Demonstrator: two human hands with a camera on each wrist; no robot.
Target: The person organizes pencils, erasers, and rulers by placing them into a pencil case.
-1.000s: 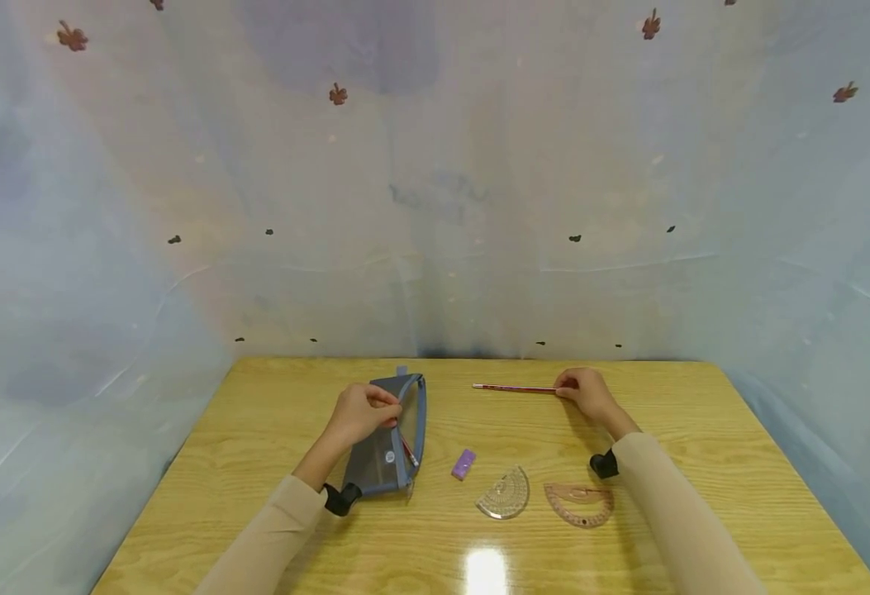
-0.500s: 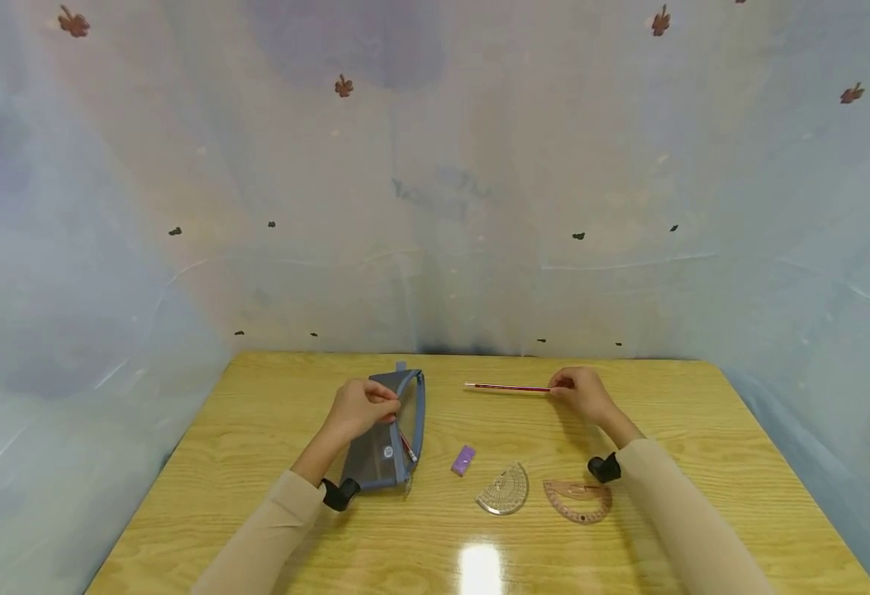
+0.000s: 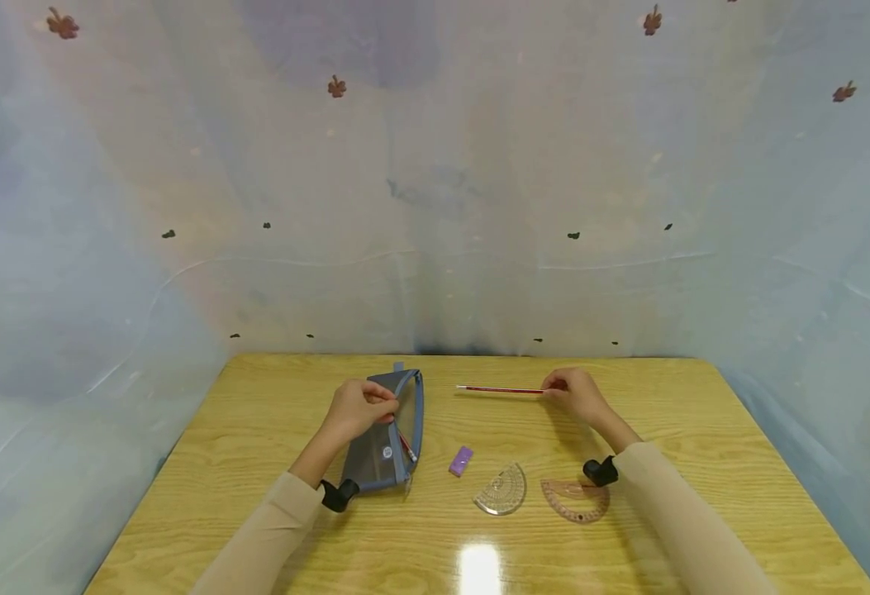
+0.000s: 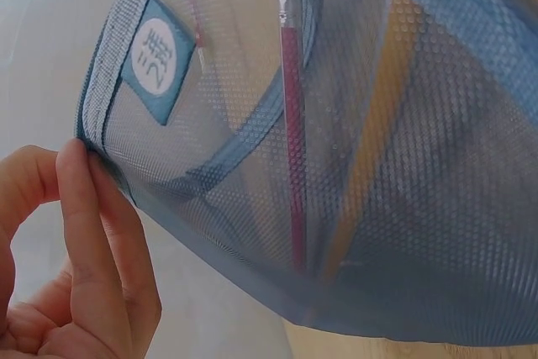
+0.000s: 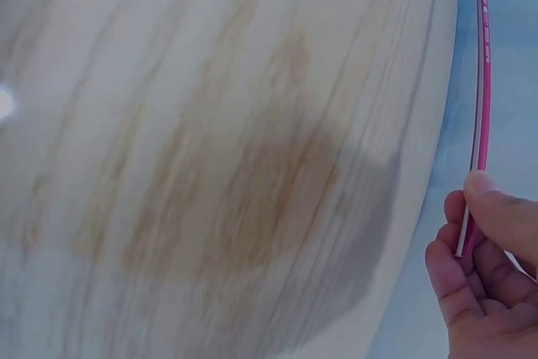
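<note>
A blue-grey mesh pencil case [image 3: 372,454] with a zip lies at the left, its mouth gaping to the right. My left hand [image 3: 360,411] pinches the edge of that mouth between thumb and fingers. Through the mesh in the left wrist view show a red pencil [image 4: 294,149] with a white eraser tip and a yellowish strip [image 4: 376,124]. On the right, my right hand [image 3: 577,395] pinches another red pencil [image 3: 501,389] near one end. Its white-tipped end points left toward the case, and the pencil is held above the table.
Between the hands, nearer the front, lie a purple eraser [image 3: 460,461], a clear protractor [image 3: 501,490] and a pinkish protractor [image 3: 577,502]. They rest on a wooden table [image 3: 256,529]. A pale patterned curtain [image 3: 435,273] hangs behind and at both sides.
My right hand has moved a little to the left, carrying the red pencil toward the pencil case. My left hand has kept its pinch on the case's edge.
</note>
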